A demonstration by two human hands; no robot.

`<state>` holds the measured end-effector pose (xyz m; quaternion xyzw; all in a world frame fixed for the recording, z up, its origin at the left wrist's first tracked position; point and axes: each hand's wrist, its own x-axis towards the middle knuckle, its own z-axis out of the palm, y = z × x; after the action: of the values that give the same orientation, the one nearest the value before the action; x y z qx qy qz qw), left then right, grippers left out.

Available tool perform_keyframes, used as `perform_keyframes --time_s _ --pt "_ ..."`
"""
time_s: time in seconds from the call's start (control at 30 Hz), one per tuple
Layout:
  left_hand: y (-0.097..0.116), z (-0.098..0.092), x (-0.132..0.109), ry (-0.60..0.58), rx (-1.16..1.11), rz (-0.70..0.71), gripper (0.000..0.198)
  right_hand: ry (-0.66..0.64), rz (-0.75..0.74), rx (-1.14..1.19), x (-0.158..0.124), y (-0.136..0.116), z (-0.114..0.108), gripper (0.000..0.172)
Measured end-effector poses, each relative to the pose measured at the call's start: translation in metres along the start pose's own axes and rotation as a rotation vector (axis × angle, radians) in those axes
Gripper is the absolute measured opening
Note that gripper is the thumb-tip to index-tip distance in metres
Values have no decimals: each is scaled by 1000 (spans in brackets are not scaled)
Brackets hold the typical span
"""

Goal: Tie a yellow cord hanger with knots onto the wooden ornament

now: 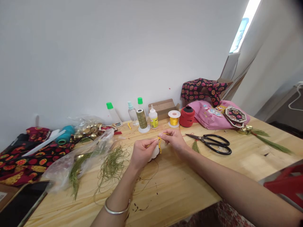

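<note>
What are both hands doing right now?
Left hand: closed, pinching yellow cord.
Right hand: closed, pinching the same yellow cord.

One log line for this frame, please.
left hand: pinching yellow cord | right hand: pinching same cord | behind hands: yellow spool | right of hands: open scissors

Ahead of my hands [173,139], glue bottle [153,119] and yellow cord spool [174,121] block passage; scissors [202,138] obstruct right, tangled green strands [111,164] left. Between my forearms [220,176] I have mostly bare wooden tabletop [182,189].
</note>
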<state>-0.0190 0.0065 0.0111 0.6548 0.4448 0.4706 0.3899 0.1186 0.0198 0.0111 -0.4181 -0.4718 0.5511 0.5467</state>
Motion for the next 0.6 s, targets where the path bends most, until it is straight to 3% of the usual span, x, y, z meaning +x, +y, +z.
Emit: perform_keyframes --time_s 0.13,0.3,0.43,0.6 --pt "0 -1 0 7 4 -18 23 -24 -64 -106 0 0 0 17" --pt "-2 -2 0 43 -78 -207 29 -53 -42 -220 0 -6 -1 17" --pt "-6 -4 2 130 -45 -242 27 -132 145 -18 0 -10 -7 18" --pt "-7 -3 3 143 19 -189 25 -431 412 291 0 -8 -12 14"
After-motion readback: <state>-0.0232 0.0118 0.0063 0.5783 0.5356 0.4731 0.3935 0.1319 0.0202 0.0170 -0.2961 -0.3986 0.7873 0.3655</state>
